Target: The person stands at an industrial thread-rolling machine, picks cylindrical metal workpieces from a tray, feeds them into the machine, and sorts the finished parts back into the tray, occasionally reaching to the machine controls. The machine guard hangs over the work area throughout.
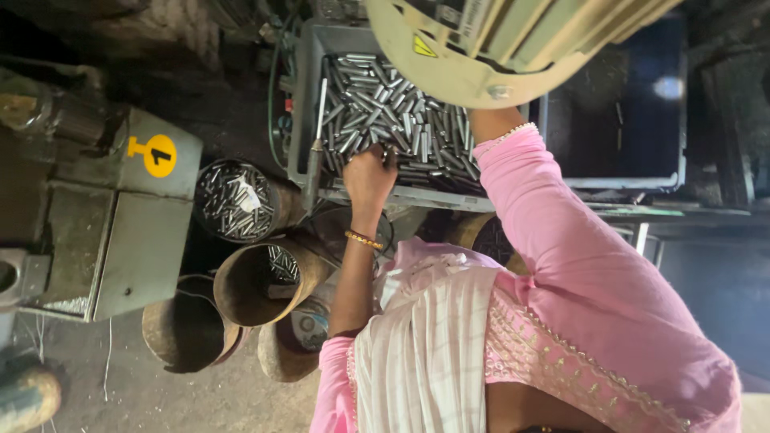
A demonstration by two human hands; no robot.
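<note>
Dim, shadowy scene; light glints off the metal pins (pixel 393 112); corners dark, picture slightly soft.

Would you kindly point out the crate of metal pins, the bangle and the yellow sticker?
crate of metal pins (pixel 303 96), head view, on its grey left wall.
bangle (pixel 363 239), head view, on the band.
yellow sticker (pixel 158 155), head view, its middle.

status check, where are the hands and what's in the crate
Left hand down on metal pins in grey crate. Right hand hidden behind cream guard.
</note>
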